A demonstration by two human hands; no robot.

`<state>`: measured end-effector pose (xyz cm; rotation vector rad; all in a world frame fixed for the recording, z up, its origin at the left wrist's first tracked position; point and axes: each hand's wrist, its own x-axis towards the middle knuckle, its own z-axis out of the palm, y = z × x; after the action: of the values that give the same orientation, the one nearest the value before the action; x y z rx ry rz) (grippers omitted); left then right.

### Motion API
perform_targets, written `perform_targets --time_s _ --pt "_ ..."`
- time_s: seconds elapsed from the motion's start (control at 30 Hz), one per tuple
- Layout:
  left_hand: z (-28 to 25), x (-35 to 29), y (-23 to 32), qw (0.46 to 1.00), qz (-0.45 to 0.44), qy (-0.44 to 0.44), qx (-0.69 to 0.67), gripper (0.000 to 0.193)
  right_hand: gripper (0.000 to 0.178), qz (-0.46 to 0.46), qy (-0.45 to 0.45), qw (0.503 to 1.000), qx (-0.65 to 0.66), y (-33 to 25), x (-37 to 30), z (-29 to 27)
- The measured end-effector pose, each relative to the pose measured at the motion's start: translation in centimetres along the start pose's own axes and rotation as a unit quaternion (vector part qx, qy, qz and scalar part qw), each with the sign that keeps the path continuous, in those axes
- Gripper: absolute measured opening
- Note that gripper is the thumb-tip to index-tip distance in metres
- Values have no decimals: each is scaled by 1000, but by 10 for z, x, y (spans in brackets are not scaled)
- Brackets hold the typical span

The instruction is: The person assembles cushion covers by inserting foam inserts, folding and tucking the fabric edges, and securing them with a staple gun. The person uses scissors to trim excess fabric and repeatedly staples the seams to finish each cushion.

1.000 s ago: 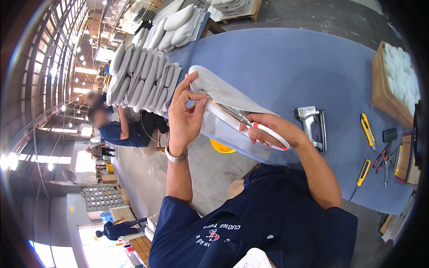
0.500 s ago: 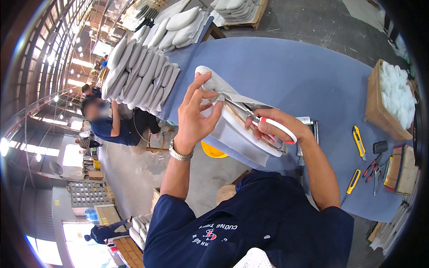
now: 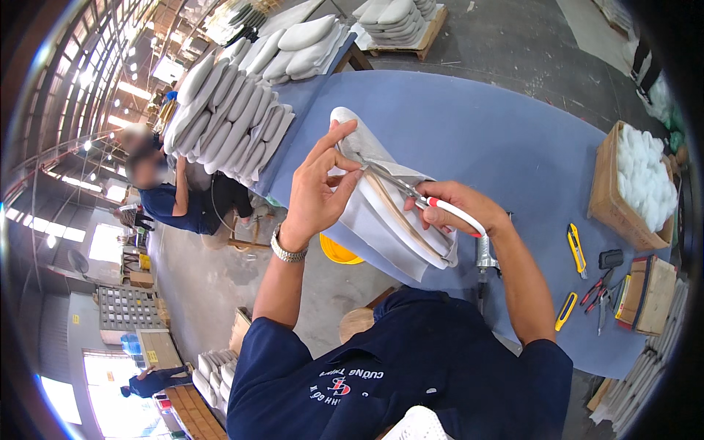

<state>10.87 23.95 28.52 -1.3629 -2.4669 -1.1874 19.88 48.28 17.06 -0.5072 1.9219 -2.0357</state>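
A long cushion pad (image 3: 347,119), covered in light grey fabric with a wooden strip along its open side, lies tilted on the blue table. Loose fabric (image 3: 389,246) spreads out from its near edge. Thumb and forefinger of my left hand (image 3: 323,187) pinch the fabric near the pad's far end, the other fingers resting on the cover. Scissors (image 3: 463,215) with white and red handles sit in my right hand (image 3: 458,202). Their blades lie along the fabric edge, with the tips close to my left fingertips. Exactly where the blades meet the fabric is hard to see.
Stacked grey cushions (image 3: 227,121) stand at the left on the blue table (image 3: 506,125). On the right are a carton of white stuffing (image 3: 612,192), yellow cutters (image 3: 576,249), pliers (image 3: 598,287) and a metal air tool (image 3: 485,257). Beyond the left side, a person (image 3: 172,198) sits working.
The view has shifted slightly. My left hand keeps its pinch, and the scissors stay at the fabric edge. More of the wooden strip shows now.
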Motion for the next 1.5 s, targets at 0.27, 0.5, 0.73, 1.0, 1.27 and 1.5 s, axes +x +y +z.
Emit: perform_targets --time_s 0.27,0.5,0.73,1.0,1.27,1.5 --pt "-3 2 -2 999 -16 -15 -26 10 54 -57 67 996 10 -1 -1 25" --pt "-3 5 -2 995 -51 -40 -72 14 53 -99 193 976 23 13 7 64" --pt "-4 9 -5 998 -11 -30 -45 10 46 -61 218 973 52 16 9 73" --pt "-9 7 -7 993 -24 -63 -96 13 49 -39 204 978 21 18 8 69" --pt "-14 3 -22 985 -19 -69 -158 15 48 -23 131 986 102 25 5 68" --pt "-12 2 -17 978 -42 -67 -191 15 57 -58 180 981 44 18 5 68"
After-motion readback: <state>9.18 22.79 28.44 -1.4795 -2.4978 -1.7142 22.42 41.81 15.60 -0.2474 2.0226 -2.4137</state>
